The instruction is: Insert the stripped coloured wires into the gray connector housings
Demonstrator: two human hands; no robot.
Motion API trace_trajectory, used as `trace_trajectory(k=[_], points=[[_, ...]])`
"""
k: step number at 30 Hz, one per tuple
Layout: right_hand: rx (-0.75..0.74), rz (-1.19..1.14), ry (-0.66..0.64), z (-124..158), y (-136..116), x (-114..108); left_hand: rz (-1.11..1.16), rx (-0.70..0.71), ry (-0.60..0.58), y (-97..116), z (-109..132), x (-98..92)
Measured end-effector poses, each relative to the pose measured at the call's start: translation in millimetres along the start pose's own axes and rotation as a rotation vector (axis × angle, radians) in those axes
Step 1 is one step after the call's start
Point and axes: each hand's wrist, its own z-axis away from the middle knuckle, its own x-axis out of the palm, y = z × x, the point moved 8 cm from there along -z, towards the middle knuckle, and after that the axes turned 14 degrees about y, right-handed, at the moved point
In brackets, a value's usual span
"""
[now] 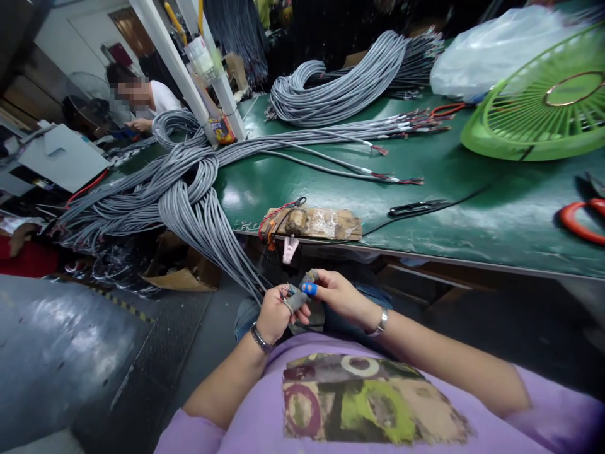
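Note:
My left hand (278, 312) is closed around the thin coloured wire ends of a grey cable, which show between its wrapped fingers. My right hand (333, 293) pinches at the same wires, its fingertips touching those of my left hand; blue tape covers one digit. Grey cables (227, 230) hang off the table edge down toward my left hand. Just beyond my hands, a wooden block (338, 224) with a pink clip (290, 250) and red and black wires sits at the table's edge.
The green table (472, 221) holds a coiled cable bundle (340, 94), a green fan (558, 101), black snips (418, 208) and red-handled scissors (583, 221). A white post (174, 69) rises at the back left. Another person (163, 98) sits beyond; a cardboard box (184, 271) lies below.

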Motion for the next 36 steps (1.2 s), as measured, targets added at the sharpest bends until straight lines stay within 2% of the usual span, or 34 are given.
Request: trace_trajectory(k=[2, 4, 7, 10, 14, 21, 24, 29, 32, 36], points=[[-0.020, 0.066, -0.049, -4, -5, 6, -0.042, -0.030, -0.048, -6, 2, 0.5], [-0.028, 0.077, -0.062, -8, -6, 11, -0.037, -0.043, -0.042, -10, 3, -1.8], [-0.001, -0.005, 0.036, -12, 0, 9, 0.077, -0.035, 0.039, -9, 3, -8.2], [0.087, -0.121, 0.110, -12, 10, 4, 0.173, -0.007, 0.128, -5, 1, -14.4], [0.063, -0.055, 0.021, -10, 4, 10, 0.173, 0.008, 0.183, -3, -2, -19.2], [0.039, 0.111, -0.049, -16, -5, 16, 0.063, 0.057, 0.169, -6, -2, -21.0], [0.027, 0.138, -0.035, -16, -1, 13, 0.070, 0.075, 0.195, -6, -1, -23.2], [0.086, 0.022, 0.019, -12, 10, 12, 0.157, 0.072, 0.249, -5, -2, -25.7], [0.051, -0.010, 0.032, -12, 5, 14, 0.182, 0.069, 0.225, -4, -3, -22.8], [0.001, 0.057, -0.027, -13, -6, 19, 0.164, 0.072, 0.235, -5, -1, -24.4]])
